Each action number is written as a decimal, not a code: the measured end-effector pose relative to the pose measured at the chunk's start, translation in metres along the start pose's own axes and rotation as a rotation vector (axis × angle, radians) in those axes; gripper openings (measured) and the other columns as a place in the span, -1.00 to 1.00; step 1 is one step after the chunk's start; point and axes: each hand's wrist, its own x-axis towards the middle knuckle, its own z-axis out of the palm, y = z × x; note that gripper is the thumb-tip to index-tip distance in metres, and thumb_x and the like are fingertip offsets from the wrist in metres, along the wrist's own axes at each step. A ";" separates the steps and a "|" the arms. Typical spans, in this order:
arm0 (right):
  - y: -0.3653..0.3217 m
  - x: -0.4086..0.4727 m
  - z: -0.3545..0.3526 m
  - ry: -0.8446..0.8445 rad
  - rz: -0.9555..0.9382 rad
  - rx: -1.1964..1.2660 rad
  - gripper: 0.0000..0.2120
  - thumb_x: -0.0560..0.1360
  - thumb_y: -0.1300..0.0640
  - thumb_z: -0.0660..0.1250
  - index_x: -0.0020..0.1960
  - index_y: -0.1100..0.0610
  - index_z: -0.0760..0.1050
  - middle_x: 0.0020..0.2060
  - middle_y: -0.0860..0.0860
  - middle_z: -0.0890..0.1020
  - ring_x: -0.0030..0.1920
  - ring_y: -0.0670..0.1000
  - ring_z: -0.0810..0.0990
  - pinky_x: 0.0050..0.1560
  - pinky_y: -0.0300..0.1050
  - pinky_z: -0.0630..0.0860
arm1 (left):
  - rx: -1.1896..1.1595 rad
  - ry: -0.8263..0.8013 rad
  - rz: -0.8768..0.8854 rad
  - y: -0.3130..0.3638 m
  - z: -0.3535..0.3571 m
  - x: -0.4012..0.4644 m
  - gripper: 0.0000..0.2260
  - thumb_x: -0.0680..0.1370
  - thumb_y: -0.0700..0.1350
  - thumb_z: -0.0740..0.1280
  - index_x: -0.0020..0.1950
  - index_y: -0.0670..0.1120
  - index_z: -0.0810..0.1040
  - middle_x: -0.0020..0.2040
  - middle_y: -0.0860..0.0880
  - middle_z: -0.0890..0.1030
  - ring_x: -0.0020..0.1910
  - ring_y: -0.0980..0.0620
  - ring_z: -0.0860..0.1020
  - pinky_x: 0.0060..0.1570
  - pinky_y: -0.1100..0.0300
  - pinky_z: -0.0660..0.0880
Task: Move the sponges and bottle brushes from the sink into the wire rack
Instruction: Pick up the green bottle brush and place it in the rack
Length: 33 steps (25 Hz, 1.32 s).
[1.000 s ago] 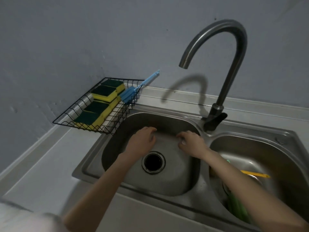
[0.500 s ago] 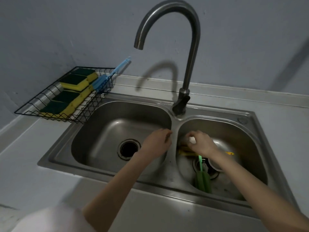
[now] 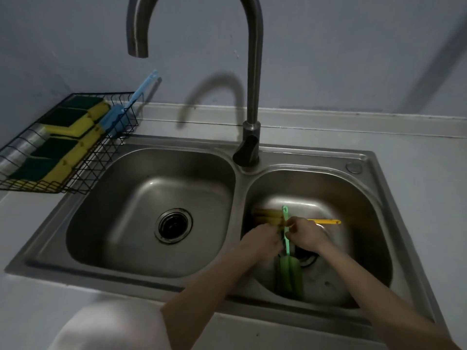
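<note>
Green bottle brush (image 3: 288,271) lies in right basin of sink (image 3: 374,248), handle crossing yellow bottle brush (image 3: 270,218). Your left hand (image 3: 262,242) has moved from basin divider into right basin, fingers curled beside green handle; grip unclear. Your right hand (image 3: 304,234) has dropped lower, pinching green handle. Wire rack (image 3: 75,170) on desk (image 3: 419,152) unchanged: four sponges (image 3: 65,121), blue brush (image 3: 113,120).

Dim bluish light, soft blur, edge distortion
</note>
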 end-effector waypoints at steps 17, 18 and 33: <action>0.031 0.025 0.031 -0.117 0.199 0.226 -0.68 0.47 0.24 0.29 0.18 0.35 0.46 0.17 0.27 0.57 0.20 0.22 0.52 0.10 -0.05 0.46 | -0.177 -0.275 -0.108 0.000 0.051 0.029 -0.64 0.57 -0.02 0.17 0.13 -0.31 0.48 0.01 -0.34 0.53 0.10 -0.25 0.51 -0.24 0.16 0.39; 0.032 0.023 0.030 -0.120 0.199 0.230 -0.68 0.47 0.24 0.28 0.20 0.34 0.46 0.17 0.26 0.57 0.21 0.20 0.52 0.08 -0.07 0.45 | -0.202 -0.278 -0.118 0.000 0.052 0.029 -0.63 0.56 -0.01 0.18 0.12 -0.30 0.49 -0.08 -0.28 0.49 0.04 -0.23 0.51 -0.33 0.23 0.32; -0.001 -0.024 -0.007 -0.122 0.054 0.062 -0.71 0.48 0.15 0.28 0.16 0.21 0.56 0.02 0.16 0.64 -0.13 0.00 0.52 -0.52 -0.48 0.26 | -0.250 -0.102 -0.049 0.018 0.021 -0.017 -0.61 0.55 0.00 0.16 0.05 -0.32 0.53 0.13 -0.35 0.56 0.16 -0.26 0.51 0.11 0.01 0.44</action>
